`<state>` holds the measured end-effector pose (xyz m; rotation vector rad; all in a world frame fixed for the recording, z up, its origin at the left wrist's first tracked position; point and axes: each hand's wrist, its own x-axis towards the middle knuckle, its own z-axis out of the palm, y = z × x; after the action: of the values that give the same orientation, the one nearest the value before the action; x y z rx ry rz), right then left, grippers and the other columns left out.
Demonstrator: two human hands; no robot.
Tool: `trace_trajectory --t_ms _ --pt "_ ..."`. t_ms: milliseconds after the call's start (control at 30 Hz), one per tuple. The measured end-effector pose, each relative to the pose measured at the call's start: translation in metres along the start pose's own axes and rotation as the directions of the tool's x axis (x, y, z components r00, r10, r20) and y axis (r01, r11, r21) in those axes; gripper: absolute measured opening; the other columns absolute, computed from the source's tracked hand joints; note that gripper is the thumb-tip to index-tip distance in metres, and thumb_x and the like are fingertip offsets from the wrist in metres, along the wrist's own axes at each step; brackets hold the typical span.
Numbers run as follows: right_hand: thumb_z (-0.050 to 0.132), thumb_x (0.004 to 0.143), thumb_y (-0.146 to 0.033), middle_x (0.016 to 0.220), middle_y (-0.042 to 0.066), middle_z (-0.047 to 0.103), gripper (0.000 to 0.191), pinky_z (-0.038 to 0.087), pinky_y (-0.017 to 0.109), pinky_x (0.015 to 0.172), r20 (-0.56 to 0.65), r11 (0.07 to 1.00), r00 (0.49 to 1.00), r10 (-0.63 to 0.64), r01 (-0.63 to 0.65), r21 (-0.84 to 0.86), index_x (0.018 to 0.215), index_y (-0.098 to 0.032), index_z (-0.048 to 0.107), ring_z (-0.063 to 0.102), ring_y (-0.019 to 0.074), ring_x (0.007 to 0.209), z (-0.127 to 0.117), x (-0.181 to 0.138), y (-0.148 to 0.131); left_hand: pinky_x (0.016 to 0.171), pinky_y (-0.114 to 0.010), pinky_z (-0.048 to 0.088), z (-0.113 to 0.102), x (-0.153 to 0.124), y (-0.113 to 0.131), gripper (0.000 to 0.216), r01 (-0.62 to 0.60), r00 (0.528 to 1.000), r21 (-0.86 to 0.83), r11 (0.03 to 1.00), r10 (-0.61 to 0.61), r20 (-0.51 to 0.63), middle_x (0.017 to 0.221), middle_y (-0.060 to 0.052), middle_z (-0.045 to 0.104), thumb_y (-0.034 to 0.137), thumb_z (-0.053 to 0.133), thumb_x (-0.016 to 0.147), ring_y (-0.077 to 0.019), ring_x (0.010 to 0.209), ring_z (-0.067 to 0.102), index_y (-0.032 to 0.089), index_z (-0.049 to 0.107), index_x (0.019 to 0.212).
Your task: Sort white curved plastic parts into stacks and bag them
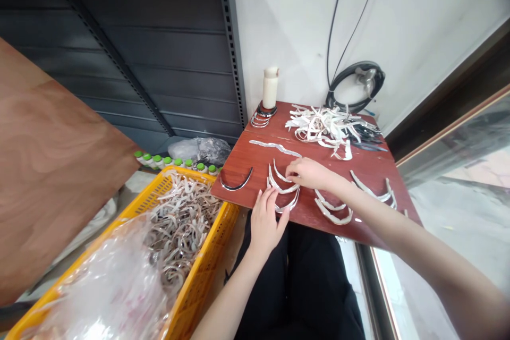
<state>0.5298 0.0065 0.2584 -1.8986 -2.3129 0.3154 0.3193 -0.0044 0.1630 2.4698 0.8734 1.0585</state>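
A small red-brown table (255, 162) sits over my lap. My left hand (266, 219) rests at its near edge, fingers stretched toward a cluster of curved silver strips (282, 189). My right hand (308, 173) reaches in from the right, with its fingertips pinched on one of those curved strips. More curved strips (332, 211) lie under my right forearm, and others (376, 191) lie further right. A dark curved band (238, 185) lies alone at the left of the table. A long wavy strip (274, 146) lies beyond the cluster.
A heap of white strips (324, 126) fills the table's back. A white bottle (270, 87) and stacked rings (260, 119) stand at the back left. A yellow crate (207, 255) of curved pieces and clear plastic sits at my left. Green-capped bottles (175, 162) line the floor.
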Motion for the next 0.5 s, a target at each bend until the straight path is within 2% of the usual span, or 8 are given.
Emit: trace_trajectory --t_ms 133,233,367,433,500 --pt "0.054 0.09 -0.019 0.091 0.005 0.073 0.017 0.041 0.026 0.073 0.045 0.999 0.998 0.034 -0.035 0.028 0.088 -0.019 0.07 0.064 0.0178 0.083 0.004 0.002 -0.007 0.117 -0.047 0.035 0.002 0.001 0.002 0.044 0.004 1.0 0.053 0.999 -0.005 0.009 0.137 -0.012 0.056 0.033 0.052 0.095 -0.0235 0.133 0.048 0.016 0.047 0.135" --pt "0.052 0.092 -0.022 0.089 0.006 0.072 0.018 0.041 0.026 0.073 0.052 0.999 0.998 0.042 -0.043 0.002 0.089 -0.019 0.07 0.065 0.0183 0.082 0.012 0.001 -0.014 0.116 -0.047 0.034 0.003 0.002 0.005 0.043 0.002 1.0 0.111 0.994 -0.004 0.018 0.139 -0.011 0.055 0.031 0.051 0.095 -0.024 0.133 0.048 0.019 0.049 0.136" --pt "0.052 0.094 -0.022 0.092 0.007 0.071 0.019 0.043 0.028 0.081 -0.013 1.0 1.0 0.006 -0.006 -0.006 0.088 -0.017 0.069 0.064 0.0194 0.089 0.017 -0.003 -0.017 0.115 -0.047 0.033 0.004 0.005 0.009 0.042 0.003 0.999 0.162 0.987 -0.01 0.041 0.142 -0.009 0.054 0.028 0.049 0.094 -0.0257 0.132 0.047 0.021 0.052 0.136" --pt "0.053 0.095 -0.025 0.093 0.007 0.07 0.019 0.043 0.028 0.082 -0.062 0.999 0.998 0.001 0.002 0.051 0.089 -0.018 0.069 0.063 0.0186 0.09 0.015 -0.007 -0.013 0.113 -0.047 0.034 0.004 0.006 0.01 0.041 0.003 0.999 0.172 0.985 -0.011 0.047 0.142 -0.009 0.054 0.027 0.048 0.094 -0.0266 0.132 0.047 0.022 0.054 0.134" --pt "0.053 0.095 -0.031 0.094 0.006 0.07 0.02 0.045 0.027 0.081 -0.145 0.992 0.988 0.054 -0.036 0.123 0.091 -0.019 0.069 0.063 0.0177 0.089 0.011 -0.013 0.0 0.113 -0.048 0.033 0.005 0.007 0.009 0.04 0.0 0.999 0.174 0.985 -0.009 0.048 0.142 -0.009 0.055 0.027 0.047 0.095 -0.0269 0.132 0.047 0.021 0.054 0.134"
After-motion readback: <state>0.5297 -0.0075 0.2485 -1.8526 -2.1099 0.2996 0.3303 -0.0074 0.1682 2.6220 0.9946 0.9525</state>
